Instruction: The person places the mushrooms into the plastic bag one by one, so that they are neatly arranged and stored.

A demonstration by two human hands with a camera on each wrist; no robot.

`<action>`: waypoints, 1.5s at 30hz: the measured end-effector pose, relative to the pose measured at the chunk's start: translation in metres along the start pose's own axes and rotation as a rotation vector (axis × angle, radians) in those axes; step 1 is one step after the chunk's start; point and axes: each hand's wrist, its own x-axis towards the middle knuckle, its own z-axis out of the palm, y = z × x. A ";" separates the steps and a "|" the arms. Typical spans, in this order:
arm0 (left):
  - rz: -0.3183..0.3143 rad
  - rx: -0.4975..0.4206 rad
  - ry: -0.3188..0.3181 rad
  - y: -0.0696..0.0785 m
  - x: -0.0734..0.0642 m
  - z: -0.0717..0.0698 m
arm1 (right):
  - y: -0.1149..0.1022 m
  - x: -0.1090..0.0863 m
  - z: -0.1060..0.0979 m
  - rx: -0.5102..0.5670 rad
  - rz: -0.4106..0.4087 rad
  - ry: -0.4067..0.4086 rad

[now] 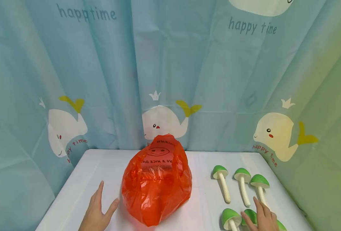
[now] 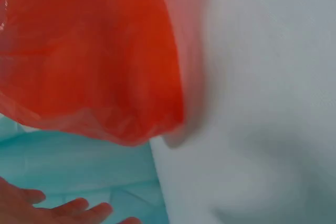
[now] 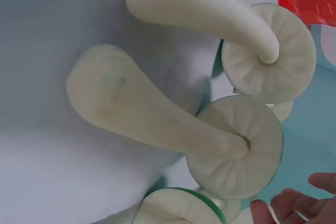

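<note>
A red plastic bag [image 1: 159,192] with a printed pig face stands upright on the table, its handles raised. To the left of it is my left hand [image 1: 96,211], thumb and fingers spread and holding nothing; in the left wrist view its fingertips [image 2: 79,208] show apart from the bag [image 2: 89,61]. Several toy mushrooms with green caps and pale stems lie on the right, among them one at the back left [image 1: 220,175]. Over the front ones hovers my right hand [image 1: 264,219], fingers extended, partly hiding a green cap [image 1: 249,215]. In the right wrist view two stems [image 3: 147,108] are close up.
The white table [image 1: 101,166] backs onto a blue curtain [image 1: 173,64] printed with whales, which also hangs along both sides. Another mushroom [image 1: 229,218] lies between the bag and my right hand, near the bottom of the head view.
</note>
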 end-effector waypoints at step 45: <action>0.412 -0.198 0.432 0.079 -0.015 0.014 | -0.003 -0.004 0.042 0.020 0.081 -0.378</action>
